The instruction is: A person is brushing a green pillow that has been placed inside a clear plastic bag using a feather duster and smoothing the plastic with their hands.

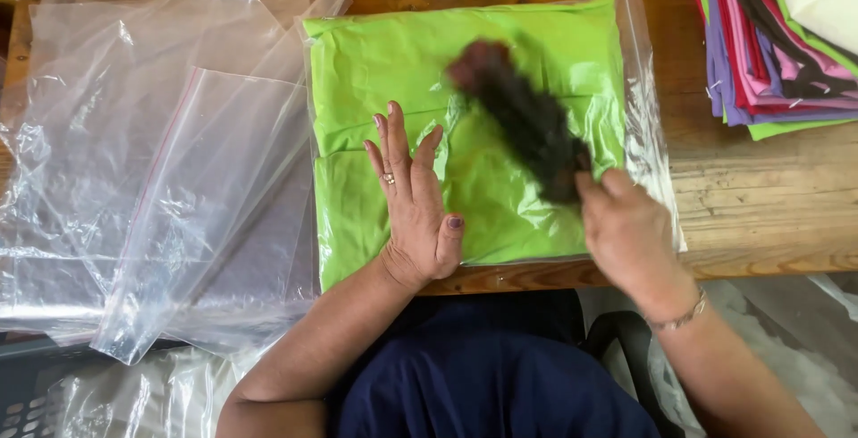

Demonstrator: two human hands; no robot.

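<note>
Green bagged cloth (402, 71) lies under the left hand (416, 201), fingers spread flat; right hand (626, 228) grips a blurred dark brush (523, 116).

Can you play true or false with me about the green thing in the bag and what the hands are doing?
1. The green cloth is inside a clear bag. True.
2. The left hand lies flat on the bag. True.
3. The right hand is empty. False: it holds a dark, blurred brush-like thing.
4. Empty clear bags lie to the left. True.
5. The pile of folded clothes is all green. False: it also has purple, pink and dark pieces.
</note>
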